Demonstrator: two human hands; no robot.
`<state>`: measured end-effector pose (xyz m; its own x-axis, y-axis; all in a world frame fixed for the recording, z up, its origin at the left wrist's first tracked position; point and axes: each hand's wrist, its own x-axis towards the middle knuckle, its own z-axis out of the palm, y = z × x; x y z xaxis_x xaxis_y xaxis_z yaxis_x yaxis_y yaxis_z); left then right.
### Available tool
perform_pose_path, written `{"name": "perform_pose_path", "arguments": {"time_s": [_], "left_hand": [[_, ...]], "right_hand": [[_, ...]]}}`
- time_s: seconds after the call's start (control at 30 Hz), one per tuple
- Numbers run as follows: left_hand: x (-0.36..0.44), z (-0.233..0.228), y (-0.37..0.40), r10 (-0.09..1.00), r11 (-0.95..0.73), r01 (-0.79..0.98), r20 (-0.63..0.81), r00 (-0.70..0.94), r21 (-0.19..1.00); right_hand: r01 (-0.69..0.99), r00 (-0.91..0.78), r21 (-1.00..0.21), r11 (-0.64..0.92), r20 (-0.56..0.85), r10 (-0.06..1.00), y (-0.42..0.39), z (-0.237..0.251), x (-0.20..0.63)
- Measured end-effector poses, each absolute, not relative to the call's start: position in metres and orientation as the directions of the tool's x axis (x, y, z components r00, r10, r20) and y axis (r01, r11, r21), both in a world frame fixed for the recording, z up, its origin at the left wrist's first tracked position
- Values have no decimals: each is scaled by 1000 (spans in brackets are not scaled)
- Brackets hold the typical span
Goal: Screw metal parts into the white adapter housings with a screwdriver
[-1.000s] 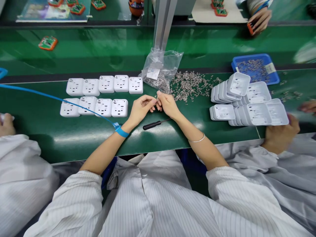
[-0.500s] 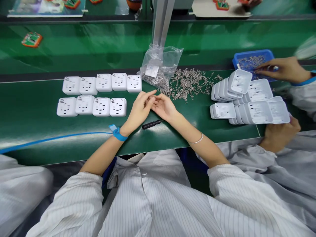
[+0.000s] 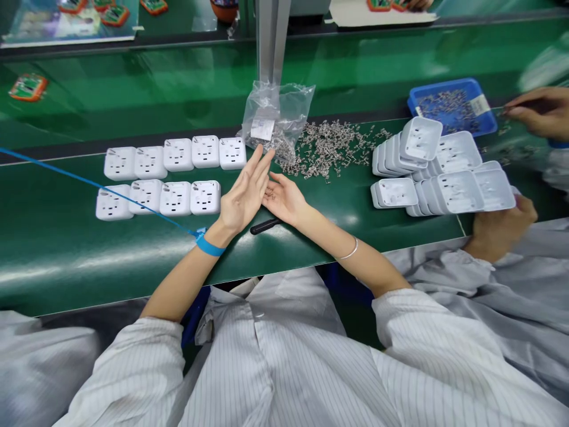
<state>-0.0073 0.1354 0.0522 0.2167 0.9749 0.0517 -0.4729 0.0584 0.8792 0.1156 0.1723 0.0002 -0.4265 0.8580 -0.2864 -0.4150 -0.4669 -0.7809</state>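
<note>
My left hand is open, fingers stretched out and pointing up toward the back of the bench. Its edge meets my right hand, which lies palm up and slightly cupped. Small metal parts rest on that right palm near the fingers. Just behind the hands is a clear plastic bag of metal parts. A loose heap of the same metal parts spreads to its right. Beneath the wrists lies a black-handled tool, its far end hidden by my right hand.
White socket housings stand in two rows on the left, crossed by a blue cord from my wristband. Stacked white shells and a blue tray are at right, near a co-worker's hands. A metal post rises behind the bag.
My left fingers have straightened and opened from a bent pose over the right palm. The blue cord has lifted. A co-worker's hand has moved right, away from the blue tray. The view shifted slightly.
</note>
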Motion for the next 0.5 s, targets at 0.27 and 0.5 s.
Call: {"name": "perform_pose_path", "arguments": {"time_s": [0.27,0.5], "left_hand": [[-19,30,144,953,-301,-439,278,-118,847],[-15,12,145,943,-312,-287,259,-208,906]], "right_hand": [[-670,-502,-362,-648,-422,755,170,28,118],[-786,-426,-387,-482,-225,876,186,57,151]]}}
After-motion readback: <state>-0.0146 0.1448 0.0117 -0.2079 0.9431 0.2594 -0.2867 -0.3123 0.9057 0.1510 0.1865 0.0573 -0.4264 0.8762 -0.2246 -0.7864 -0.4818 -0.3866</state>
